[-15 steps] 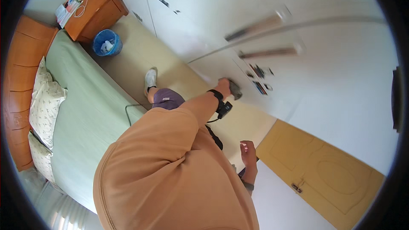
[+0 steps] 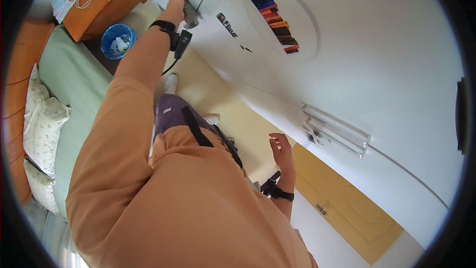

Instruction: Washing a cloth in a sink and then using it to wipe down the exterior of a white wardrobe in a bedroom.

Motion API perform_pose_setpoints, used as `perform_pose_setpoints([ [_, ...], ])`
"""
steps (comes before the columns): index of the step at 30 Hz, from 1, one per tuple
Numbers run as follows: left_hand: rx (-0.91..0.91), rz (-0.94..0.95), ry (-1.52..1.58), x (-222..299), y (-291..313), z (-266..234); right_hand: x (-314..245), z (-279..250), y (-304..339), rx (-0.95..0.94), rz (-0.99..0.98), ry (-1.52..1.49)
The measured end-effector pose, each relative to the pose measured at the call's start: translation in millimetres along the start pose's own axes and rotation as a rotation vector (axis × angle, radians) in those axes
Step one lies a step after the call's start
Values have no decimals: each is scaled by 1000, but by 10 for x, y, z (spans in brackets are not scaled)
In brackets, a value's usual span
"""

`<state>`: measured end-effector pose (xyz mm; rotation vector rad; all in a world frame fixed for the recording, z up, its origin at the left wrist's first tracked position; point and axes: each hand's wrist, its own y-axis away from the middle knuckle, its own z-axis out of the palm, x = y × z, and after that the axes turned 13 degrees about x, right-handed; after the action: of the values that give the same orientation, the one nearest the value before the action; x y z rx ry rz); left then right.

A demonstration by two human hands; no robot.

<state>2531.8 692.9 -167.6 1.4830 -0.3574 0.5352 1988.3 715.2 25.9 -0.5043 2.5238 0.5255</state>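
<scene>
My left hand [image 2: 175,9] grips a grey cloth [image 2: 190,15] and presses it against the lower part of a white wardrobe door [image 2: 218,64], close to the seam between two panels. That arm is stretched far out to the upper left, with a black strap and a small black device [image 2: 182,43] at the wrist. My right hand [image 2: 281,150] hangs beside my body, loosely curled with thumb and fingers apart, and nothing shows in it. A black band circles that wrist too.
Book-patterned stickers [image 2: 275,21] and clear handles [image 2: 337,130] mark the wardrobe front. A blue-lined bin [image 2: 105,49] stands by the wooden nightstand [image 2: 101,7]. To the left is a bed with a green sheet [image 2: 84,69] and pillows [image 2: 43,111]. A yellow-brown door [image 2: 347,208] lies at lower right.
My left hand has swept leftward and away along the wardrobe with the grey cloth, toward the nightstand. The view has shifted, and my right hand remains beside my body.
</scene>
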Motion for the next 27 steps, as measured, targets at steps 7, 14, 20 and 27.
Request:
perform_pose_setpoints([
  [7,149,250,-385,-851,288,-37,1025,-71,-18,-15,271,-18],
  [14,199,292,-616,-2740,662,15,1790,-243,430,-352,288,21],
  [20,80,530,-819,-5266,924,-203,2950,-893,739,-331,249,243],
  [27,-275,-80,-840,-6701,2273,-32,3448,-1431,1353,-194,307,286],
])
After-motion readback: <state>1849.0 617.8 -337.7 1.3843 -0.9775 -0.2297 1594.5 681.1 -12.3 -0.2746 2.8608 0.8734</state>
